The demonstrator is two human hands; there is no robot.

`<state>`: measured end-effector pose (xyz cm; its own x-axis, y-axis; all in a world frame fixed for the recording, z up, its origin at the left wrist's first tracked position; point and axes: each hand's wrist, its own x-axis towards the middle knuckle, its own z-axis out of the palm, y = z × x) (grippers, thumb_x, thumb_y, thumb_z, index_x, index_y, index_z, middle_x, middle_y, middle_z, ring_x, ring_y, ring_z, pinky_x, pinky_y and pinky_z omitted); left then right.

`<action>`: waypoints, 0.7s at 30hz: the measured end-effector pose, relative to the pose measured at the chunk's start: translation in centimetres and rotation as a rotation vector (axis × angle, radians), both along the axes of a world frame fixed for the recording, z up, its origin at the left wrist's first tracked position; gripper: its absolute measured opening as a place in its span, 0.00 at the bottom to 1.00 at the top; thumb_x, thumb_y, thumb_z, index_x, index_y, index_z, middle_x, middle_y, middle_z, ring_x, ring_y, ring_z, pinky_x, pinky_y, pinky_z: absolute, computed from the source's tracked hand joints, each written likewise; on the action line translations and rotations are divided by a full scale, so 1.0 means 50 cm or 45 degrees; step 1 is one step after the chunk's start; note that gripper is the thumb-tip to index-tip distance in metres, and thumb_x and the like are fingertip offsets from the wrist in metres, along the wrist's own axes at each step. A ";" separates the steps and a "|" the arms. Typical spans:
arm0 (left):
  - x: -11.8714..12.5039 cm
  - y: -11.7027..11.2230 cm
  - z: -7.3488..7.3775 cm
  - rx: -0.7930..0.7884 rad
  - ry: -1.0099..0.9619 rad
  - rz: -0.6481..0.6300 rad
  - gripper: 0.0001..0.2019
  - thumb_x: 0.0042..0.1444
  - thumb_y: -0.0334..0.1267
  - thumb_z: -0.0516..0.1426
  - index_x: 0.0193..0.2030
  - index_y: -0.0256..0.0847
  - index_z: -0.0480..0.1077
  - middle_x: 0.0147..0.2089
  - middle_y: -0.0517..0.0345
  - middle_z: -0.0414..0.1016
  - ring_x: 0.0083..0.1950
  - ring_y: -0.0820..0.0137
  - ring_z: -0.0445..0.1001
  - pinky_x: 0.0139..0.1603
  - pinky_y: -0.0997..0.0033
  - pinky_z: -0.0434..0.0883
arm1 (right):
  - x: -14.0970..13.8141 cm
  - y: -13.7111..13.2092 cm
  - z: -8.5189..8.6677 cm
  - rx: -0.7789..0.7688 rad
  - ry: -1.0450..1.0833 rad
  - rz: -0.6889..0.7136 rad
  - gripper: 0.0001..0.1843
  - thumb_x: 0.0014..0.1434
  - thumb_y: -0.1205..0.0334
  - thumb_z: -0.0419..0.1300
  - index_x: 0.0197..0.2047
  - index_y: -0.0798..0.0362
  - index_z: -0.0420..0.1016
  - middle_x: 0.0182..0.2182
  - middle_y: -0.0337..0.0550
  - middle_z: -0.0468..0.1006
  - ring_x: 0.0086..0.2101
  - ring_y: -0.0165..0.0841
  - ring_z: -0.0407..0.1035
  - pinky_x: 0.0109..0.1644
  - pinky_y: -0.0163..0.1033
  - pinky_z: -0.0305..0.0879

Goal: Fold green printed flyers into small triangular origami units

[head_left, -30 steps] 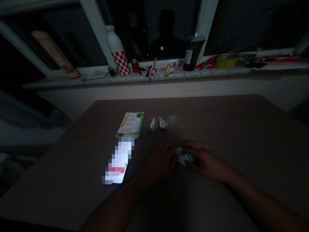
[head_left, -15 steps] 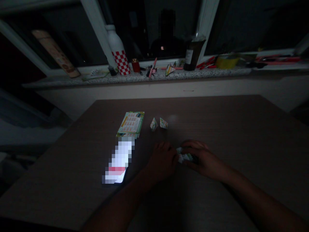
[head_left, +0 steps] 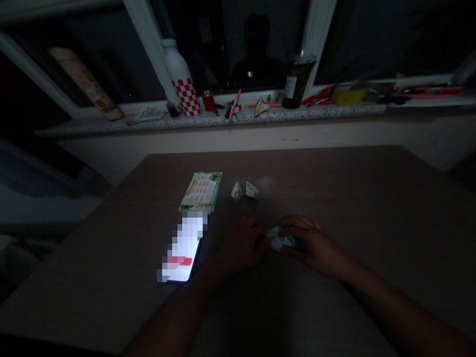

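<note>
In dim light both hands rest on a brown table (head_left: 372,198). My left hand (head_left: 243,243) and my right hand (head_left: 310,243) pinch a small folded piece of printed paper (head_left: 280,240) between them, fingers curled round its ends. Two small folded paper pieces (head_left: 244,191) stand on the table just beyond the hands. A stack of printed paper sheets (head_left: 201,191) lies further left.
A lit phone (head_left: 182,248) lies left of my left hand. On the windowsill (head_left: 223,119) behind the table stand a red-and-white checked bottle (head_left: 182,79), a dark bottle (head_left: 295,82), a small red can, pens and a yellow tape roll (head_left: 347,95).
Both hands shifted slightly left while folding the paper piece; my left hand slid a little away from the right. The phone screen changed slightly.
</note>
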<state>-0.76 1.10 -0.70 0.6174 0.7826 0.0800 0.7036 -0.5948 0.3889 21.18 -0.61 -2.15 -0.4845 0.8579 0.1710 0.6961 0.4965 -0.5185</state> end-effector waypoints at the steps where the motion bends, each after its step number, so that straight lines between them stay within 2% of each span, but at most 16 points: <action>1: 0.000 0.001 -0.001 -0.005 -0.005 0.005 0.08 0.61 0.40 0.53 0.37 0.39 0.70 0.42 0.54 0.67 0.47 0.65 0.64 0.50 0.62 0.61 | 0.000 0.000 0.000 0.002 -0.001 -0.002 0.17 0.55 0.59 0.63 0.49 0.45 0.74 0.50 0.45 0.72 0.53 0.42 0.64 0.57 0.51 0.56; 11: 0.019 -0.008 -0.001 0.083 0.106 0.092 0.08 0.61 0.38 0.52 0.37 0.38 0.70 0.42 0.52 0.67 0.47 0.62 0.64 0.48 0.60 0.62 | 0.000 0.000 -0.004 -0.007 0.014 -0.015 0.17 0.54 0.60 0.63 0.49 0.45 0.74 0.51 0.45 0.72 0.53 0.42 0.64 0.58 0.52 0.56; 21: 0.024 -0.007 -0.005 0.118 0.160 0.106 0.09 0.60 0.38 0.51 0.36 0.37 0.70 0.42 0.51 0.68 0.47 0.61 0.64 0.47 0.60 0.63 | 0.002 0.001 -0.002 -0.023 0.008 0.006 0.18 0.54 0.61 0.63 0.50 0.45 0.74 0.52 0.46 0.71 0.54 0.43 0.64 0.58 0.53 0.56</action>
<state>0.42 0.73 -0.94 0.5604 0.8243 0.0800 0.7916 -0.5615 0.2409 21.30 -0.56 -2.28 -0.4874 0.8587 0.1581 0.6907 0.4900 -0.5318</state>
